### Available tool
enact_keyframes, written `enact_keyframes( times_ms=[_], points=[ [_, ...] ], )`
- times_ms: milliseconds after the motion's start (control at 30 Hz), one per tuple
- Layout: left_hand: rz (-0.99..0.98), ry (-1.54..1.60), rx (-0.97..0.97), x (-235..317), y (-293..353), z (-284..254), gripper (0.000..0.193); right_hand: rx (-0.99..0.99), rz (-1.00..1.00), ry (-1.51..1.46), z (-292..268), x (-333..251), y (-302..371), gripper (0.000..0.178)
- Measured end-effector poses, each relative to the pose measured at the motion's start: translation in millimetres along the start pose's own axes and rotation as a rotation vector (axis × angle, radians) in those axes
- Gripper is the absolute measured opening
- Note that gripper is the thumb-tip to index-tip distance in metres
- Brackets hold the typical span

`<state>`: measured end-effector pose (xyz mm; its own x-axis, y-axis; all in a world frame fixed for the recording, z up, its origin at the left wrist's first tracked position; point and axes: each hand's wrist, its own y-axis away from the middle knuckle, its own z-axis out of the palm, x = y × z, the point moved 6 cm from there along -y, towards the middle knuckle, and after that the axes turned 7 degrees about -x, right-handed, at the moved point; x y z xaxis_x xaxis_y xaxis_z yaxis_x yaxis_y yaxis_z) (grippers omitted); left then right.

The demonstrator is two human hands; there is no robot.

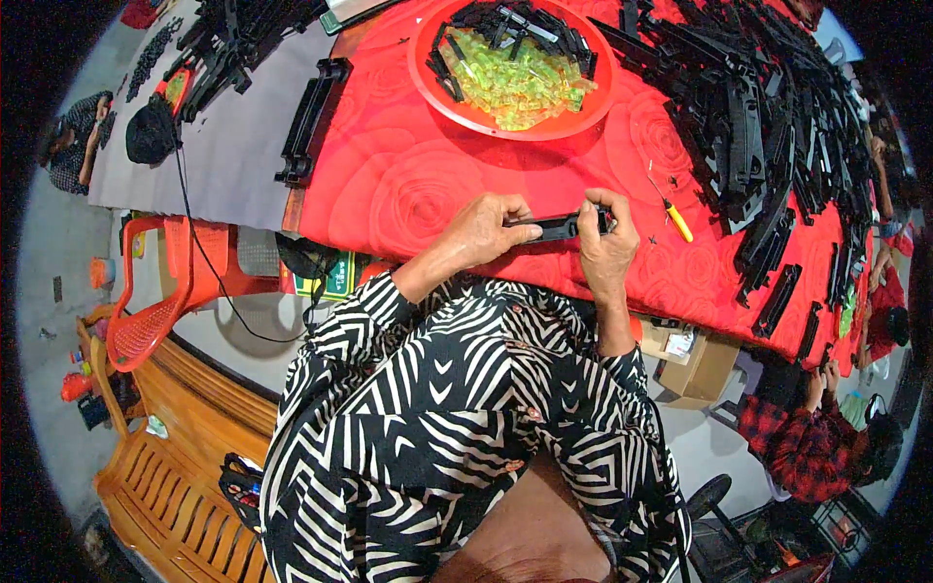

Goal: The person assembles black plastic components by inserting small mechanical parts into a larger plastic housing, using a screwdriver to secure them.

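Note:
I hold a long black plastic bar (556,228) flat on the red tablecloth (428,185) with both hands. My left hand (483,229) grips its left end. My right hand (607,243) closes over its right end, fingers on top. A small yellow-handled tool (677,222) lies on the cloth just right of my right hand.
A red round basin (428,83) with yellow-green clear pieces and black parts sits beyond my hands. A large heap of black bars (768,126) covers the right of the table. A black handle part (309,117) lies left. A red chair (165,291) and a seated person (826,437) are nearby.

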<state>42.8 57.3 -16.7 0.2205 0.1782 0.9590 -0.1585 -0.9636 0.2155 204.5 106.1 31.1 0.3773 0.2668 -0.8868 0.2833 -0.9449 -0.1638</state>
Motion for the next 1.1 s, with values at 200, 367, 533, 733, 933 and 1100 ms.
enact_keyframes(
  times_ms=[200, 367, 533, 733, 933, 1100],
  points=[
    [-0.003, -0.063, -0.041, 15, -7, -27, 0.02, -0.026, -0.071, -0.018, 7, -8, -9, 0.018],
    [-0.012, -0.385, 0.043, 30, -20, -48, 0.02, -0.058, 0.039, -0.244, 6, 28, -20, 0.031],
    [-0.042, -0.582, 0.247, 19, -11, -64, 0.026, 0.148, 0.042, -0.432, -17, 29, -25, 0.024],
    [-0.03, -0.764, 0.38, 27, -10, -57, 0.028, 0.107, 0.062, -0.636, -5, 9, -25, 0.025],
    [0.269, -0.823, 0.445, 42, 13, -52, 0.032, -0.08, 0.245, -1.041, 25, 14, -27, 0.042],
    [0.451, -0.914, 0.428, 33, 28, -33, 0.03, -0.056, 0.297, -1.121, 36, 5, -32, 0.042]
  ],
)
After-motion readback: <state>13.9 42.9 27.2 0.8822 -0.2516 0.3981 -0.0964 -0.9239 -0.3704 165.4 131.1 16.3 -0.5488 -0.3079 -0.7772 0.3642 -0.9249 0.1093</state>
